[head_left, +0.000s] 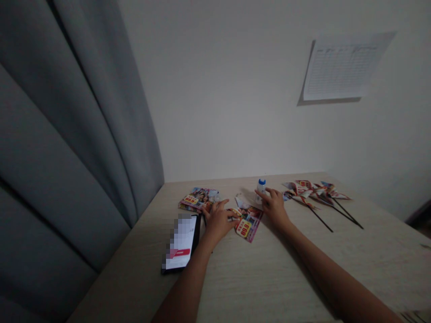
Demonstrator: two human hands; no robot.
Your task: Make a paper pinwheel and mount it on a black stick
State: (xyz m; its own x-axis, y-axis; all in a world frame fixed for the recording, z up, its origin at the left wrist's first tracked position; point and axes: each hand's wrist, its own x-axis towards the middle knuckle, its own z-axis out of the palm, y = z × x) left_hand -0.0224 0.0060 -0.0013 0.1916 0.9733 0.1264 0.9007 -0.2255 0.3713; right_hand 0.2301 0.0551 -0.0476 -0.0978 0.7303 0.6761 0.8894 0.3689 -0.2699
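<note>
My left hand [218, 222] hovers low over the table between two groups of printed paper, its fingers spread. Its right-hand fingers reach the edge of a colourful cut flyer piece [249, 224] marked 89.9. My right hand [275, 207] has its fingers at a small white bottle [260, 185] with a blue cap, which stands upright behind the flyer piece. The far side of that grip is hidden. Left of my left hand lies a stack of printed flyers [198, 197], partly covered by its fingers.
A phone [182, 251] with a lit screen lies at the left front, beside my left forearm. Several paper pinwheels [306, 190] on dark sticks lie at the right. A grey curtain [111, 112] borders the table's left side; a white wall [235, 112] rises behind.
</note>
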